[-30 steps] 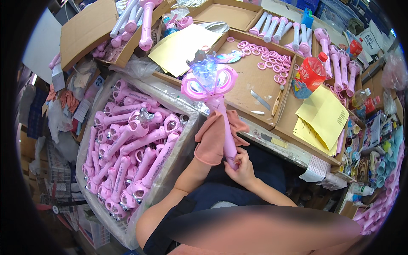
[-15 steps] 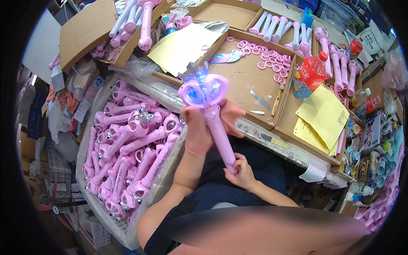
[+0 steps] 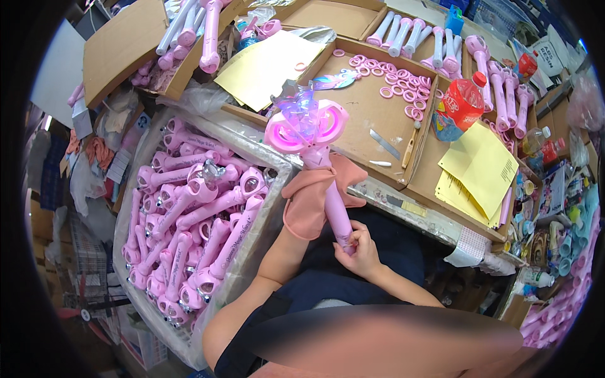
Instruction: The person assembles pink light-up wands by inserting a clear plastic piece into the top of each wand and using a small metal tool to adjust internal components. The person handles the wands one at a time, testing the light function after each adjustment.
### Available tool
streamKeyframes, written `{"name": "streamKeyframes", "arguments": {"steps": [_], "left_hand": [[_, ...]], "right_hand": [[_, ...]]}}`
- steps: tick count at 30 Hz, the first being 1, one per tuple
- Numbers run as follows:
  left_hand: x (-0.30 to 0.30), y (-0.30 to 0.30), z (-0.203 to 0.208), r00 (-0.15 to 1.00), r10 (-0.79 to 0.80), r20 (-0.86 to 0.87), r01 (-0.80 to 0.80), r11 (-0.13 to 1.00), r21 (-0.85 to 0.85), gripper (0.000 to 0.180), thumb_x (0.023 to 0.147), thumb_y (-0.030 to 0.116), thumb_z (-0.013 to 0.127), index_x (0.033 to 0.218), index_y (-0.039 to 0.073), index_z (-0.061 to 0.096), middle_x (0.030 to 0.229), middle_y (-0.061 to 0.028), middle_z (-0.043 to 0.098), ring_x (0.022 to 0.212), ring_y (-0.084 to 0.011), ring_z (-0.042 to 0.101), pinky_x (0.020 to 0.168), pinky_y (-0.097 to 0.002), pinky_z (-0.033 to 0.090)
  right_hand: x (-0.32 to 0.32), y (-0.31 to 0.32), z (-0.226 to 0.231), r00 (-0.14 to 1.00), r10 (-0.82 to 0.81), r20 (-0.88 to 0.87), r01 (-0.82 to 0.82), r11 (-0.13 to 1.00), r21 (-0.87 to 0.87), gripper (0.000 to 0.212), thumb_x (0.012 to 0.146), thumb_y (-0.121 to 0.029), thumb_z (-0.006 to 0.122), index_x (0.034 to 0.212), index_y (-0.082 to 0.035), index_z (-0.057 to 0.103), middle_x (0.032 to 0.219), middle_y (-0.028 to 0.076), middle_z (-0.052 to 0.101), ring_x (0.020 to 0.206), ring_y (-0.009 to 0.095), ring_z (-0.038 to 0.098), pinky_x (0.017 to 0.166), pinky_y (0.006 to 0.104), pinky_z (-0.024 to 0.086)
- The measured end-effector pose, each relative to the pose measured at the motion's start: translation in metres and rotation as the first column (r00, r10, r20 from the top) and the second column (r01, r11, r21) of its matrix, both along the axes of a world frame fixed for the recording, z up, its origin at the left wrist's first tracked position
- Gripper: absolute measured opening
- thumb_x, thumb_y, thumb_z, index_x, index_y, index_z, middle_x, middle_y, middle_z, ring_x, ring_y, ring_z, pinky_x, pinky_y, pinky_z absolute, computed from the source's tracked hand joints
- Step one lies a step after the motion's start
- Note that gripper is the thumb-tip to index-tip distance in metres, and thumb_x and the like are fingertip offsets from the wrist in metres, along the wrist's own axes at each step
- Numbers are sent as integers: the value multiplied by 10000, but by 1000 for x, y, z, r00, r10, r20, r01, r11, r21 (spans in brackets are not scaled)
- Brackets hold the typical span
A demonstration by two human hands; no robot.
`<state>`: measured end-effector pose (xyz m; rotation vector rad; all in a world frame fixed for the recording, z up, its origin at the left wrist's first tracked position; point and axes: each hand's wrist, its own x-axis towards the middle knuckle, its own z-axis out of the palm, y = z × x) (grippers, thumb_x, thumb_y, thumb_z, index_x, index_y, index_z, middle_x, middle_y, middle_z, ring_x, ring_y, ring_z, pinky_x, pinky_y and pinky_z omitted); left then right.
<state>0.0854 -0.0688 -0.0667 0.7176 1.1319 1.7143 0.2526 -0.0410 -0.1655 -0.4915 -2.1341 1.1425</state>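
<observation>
A pink toy wand [image 3: 339, 217] stands tilted in front of me, its clear crown and round-windowed head glowing pink and purple. My left hand [image 3: 308, 203] is covered by a salmon-coloured cloth [image 3: 301, 213] and closed around the upper handle; the cloth hides its fingers. At the wand's lower end, my right hand [image 3: 362, 253] grips the handle's base with bent fingers. To the left, several more pink wands [image 3: 189, 214] lie piled in a plastic-lined bin [image 3: 217, 309].
Beyond the wand, a cardboard tray [image 3: 353, 126] holds pink rings [image 3: 406, 88], a blade [image 3: 384, 145] and a brush [image 3: 411, 146]. A red-labelled bottle [image 3: 463, 104] and yellow sheets [image 3: 482, 170] are to the right. White-and-pink handles [image 3: 409, 36] lie at the back.
The cloth and my left hand have slid down the handle from just under the head. The wand has turned, and its glow went from blue to pink-purple. My right hand stays at the base.
</observation>
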Motion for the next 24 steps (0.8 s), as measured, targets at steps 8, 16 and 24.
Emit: {"name": "streamKeyframes", "arguments": {"steps": [8,16,24], "left_hand": [[-23,22,25,901,-215,377,93,944,316,683,997,586,430,1271,-34,510,1174,-251,652,954,-350,714,867,-487,602],[-25,17,17,976,-67,210,19,974,224,907,894,805,384,1235,-26,510,1162,-224,642,834,-333,718,818,-473,604],[3,13,4,925,-91,369,35,987,156,360,937,203,663,1177,-22,517,1073,-145,524,1041,-334,644,855,-543,603]], "right_hand": [[8,-2,-1,998,58,-33,-59,998,-28,506,758,-125,823,1000,-60,384,1181,254,589,738,339,658,588,379,543],[14,-2,-3,997,67,-48,-69,997,-46,486,751,-126,813,994,-53,399,1170,255,604,731,364,661,576,397,543],[5,1,-5,999,10,-40,-10,1000,13,518,755,-127,819,1038,-52,391,1194,253,580,714,302,651,567,360,533]]}}
